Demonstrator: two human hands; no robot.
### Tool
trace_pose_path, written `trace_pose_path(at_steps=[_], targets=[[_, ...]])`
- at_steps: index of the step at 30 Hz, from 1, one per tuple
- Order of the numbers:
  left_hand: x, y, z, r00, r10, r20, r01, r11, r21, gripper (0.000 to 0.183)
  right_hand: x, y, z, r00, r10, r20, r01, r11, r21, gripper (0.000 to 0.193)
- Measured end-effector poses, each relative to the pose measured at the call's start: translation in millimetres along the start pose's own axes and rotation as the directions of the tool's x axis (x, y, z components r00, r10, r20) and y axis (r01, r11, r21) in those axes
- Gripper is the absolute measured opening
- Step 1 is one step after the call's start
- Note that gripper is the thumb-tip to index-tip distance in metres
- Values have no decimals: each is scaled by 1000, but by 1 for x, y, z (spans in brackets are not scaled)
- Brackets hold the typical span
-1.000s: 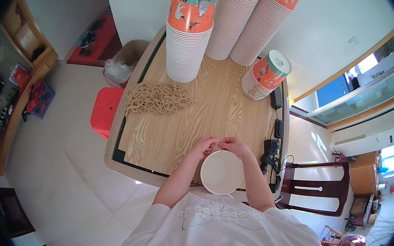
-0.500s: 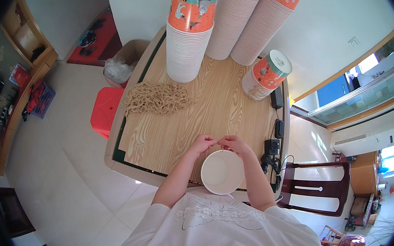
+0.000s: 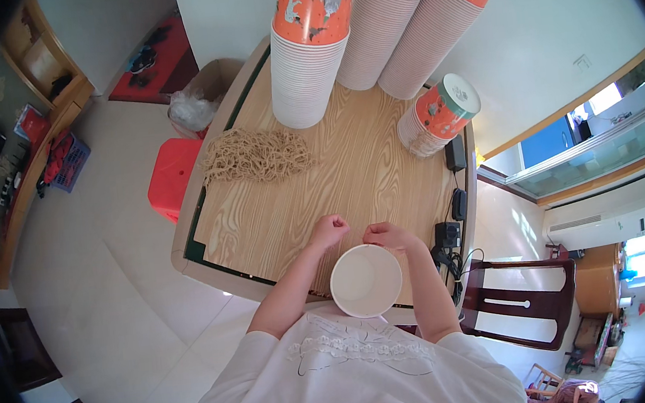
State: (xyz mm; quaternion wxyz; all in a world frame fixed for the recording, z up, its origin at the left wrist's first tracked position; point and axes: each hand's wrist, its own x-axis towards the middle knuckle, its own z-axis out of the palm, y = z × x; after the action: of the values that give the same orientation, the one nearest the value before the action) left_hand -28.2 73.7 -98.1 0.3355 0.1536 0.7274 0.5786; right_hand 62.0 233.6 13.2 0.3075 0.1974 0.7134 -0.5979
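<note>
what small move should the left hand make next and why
Probably ease the left hand toward the right hand, by the far side of the white cup: the right hand is close to that side, while the left hand is apart from both.

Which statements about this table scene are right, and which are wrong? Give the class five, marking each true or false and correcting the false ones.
1. The left hand and right hand are touching. False: a gap shows between them.
2. The white paper bucket has its open mouth toward the camera. True.
3. The tan stringy heap lies left of the short stack. True.
4. The plastic stool is blue. False: it is red.
5. Three tall stacks stand on the table. True.
</note>
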Motion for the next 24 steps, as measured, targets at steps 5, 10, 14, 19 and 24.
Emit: trace_pose_path(at_steps=[5, 10, 14, 19, 24], targets=[[-12, 10, -3, 967, -131, 217, 114, 990, 87, 11, -7, 0, -5, 997, 39, 60, -32, 994, -104, 18], [-18, 18, 7, 926, 126, 357, -147, 989, 34, 14, -5, 5, -6, 999, 42, -29, -43, 999, -20, 23], [-16, 19, 10, 876, 70, 477, -59, 998, -38, 13, 2, 15, -7, 996, 53, -69, -57, 996, -62, 24], [-11, 14, 16, 937, 38, 347, -47, 999, 18, 12, 4, 10, -5, 995, 59, -76, -67, 993, -101, 24], [-13, 25, 15, 942, 61, 329, -84, 995, 56, 10, 6, 9, -8, 999, 30, -21, -31, 998, -54, 23]])
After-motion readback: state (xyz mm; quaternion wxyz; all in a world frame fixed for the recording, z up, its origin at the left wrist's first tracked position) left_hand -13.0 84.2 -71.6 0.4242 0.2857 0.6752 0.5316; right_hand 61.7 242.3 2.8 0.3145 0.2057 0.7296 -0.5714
